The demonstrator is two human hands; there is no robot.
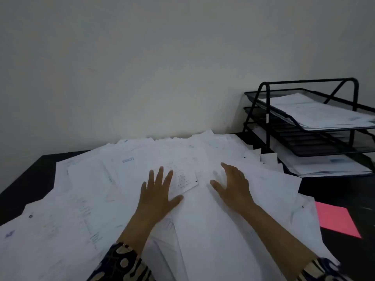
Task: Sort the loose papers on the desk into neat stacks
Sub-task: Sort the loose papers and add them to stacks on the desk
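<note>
A wide heap of loose white papers (85,199) covers most of the black desk (26,179), the sheets overlapping at many angles. My left hand (157,192) lies flat on the heap near its middle, fingers spread and straight, its fingertips on a small sheet with a printed grid (184,180). My right hand (233,184) is just to the right, fingers straight and extended, resting on or hovering close over the papers. Neither hand holds a sheet.
A black three-tier mesh letter tray (265,126) stands at the back right, with paper stacks in its top and bottom tiers. A pink sheet (334,219) lies on the desk at the right. A pale wall runs behind the desk.
</note>
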